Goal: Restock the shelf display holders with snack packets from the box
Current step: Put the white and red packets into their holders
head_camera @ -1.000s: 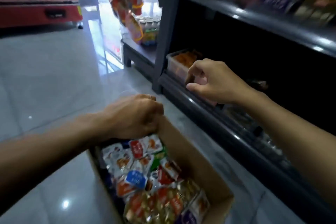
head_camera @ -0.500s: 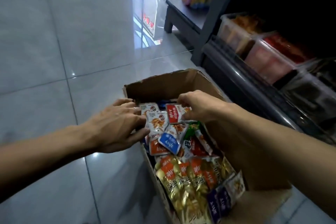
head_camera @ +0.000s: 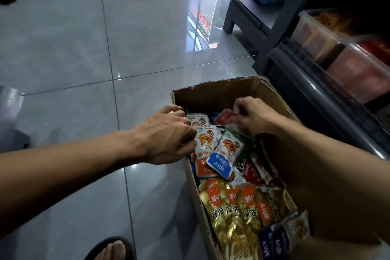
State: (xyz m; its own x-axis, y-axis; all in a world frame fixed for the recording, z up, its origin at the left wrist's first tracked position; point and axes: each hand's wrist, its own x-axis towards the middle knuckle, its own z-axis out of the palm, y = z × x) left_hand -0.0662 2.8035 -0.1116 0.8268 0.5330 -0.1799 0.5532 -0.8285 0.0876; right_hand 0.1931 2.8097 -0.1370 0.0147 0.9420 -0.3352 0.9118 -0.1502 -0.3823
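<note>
Grey tiled floor (head_camera: 63, 48). Dark shelf (head_camera: 316, 95) at right, clear holders (head_camera: 329, 48) on it. Open box (head_camera: 215, 93) on floor beside shelf, full of packets (head_camera: 228, 207). Left hand (head_camera: 166, 135) curled on white packets (head_camera: 203, 141) at box's left wall. Right hand (head_camera: 251, 117) pinching red packet (head_camera: 224, 117) at far end.

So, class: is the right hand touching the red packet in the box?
Touching. The head view shows the right hand pinching the red packet.
</note>
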